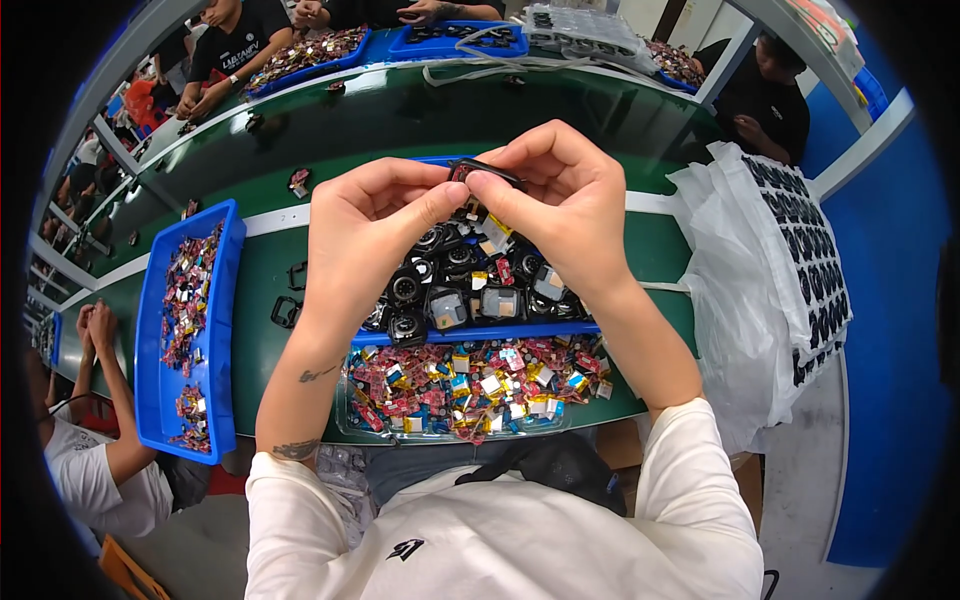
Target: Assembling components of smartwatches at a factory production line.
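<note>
Black plastic casing, small and rounded, is pinched by the fingertips of the left hand and right hand, above a blue tray heaped with glossy black parts. Nearer, a clear tray holds jumbled circuit pieces.

From where I'm standing, take the bin of casings as the dial's centre, the worker at six o'clock. Between them sits a tray of circuit boards. Loose frames lie at nine; farther out, a tub holds more boards. At three there's wrapping, rows of parts on its outer side. The belt crosses at twelve.
</note>
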{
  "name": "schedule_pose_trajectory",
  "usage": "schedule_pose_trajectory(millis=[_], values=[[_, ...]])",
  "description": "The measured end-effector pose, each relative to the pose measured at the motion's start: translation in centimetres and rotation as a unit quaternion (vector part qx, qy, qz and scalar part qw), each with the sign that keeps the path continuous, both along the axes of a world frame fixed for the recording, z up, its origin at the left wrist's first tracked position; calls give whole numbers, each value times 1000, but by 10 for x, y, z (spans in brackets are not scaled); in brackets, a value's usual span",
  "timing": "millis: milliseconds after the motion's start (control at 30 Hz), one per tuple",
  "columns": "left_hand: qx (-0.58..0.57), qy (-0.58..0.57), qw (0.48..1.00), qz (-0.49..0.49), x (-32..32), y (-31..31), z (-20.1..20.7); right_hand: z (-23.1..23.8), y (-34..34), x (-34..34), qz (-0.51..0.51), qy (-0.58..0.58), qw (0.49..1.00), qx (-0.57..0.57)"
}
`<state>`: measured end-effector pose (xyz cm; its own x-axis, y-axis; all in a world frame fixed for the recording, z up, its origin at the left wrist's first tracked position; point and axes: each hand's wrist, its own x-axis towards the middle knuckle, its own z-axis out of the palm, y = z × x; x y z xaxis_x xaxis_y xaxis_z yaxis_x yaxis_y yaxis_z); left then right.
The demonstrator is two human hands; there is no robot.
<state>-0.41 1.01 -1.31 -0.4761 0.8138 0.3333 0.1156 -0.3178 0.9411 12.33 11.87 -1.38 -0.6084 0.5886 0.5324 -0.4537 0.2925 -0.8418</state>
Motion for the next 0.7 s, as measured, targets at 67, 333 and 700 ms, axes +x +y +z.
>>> schedule_pose_trajectory(millis=[67,333,700], values=[[3,34,999,7,-1,4,-3,-3,3,-1,-1,13,1000,1],[-132,248,945,165,-88,103,-28,17,44,18,-189,7,969,160],[-436,377,798,179,-163,176,-96,26,41,28,-180,-43,953,239]])
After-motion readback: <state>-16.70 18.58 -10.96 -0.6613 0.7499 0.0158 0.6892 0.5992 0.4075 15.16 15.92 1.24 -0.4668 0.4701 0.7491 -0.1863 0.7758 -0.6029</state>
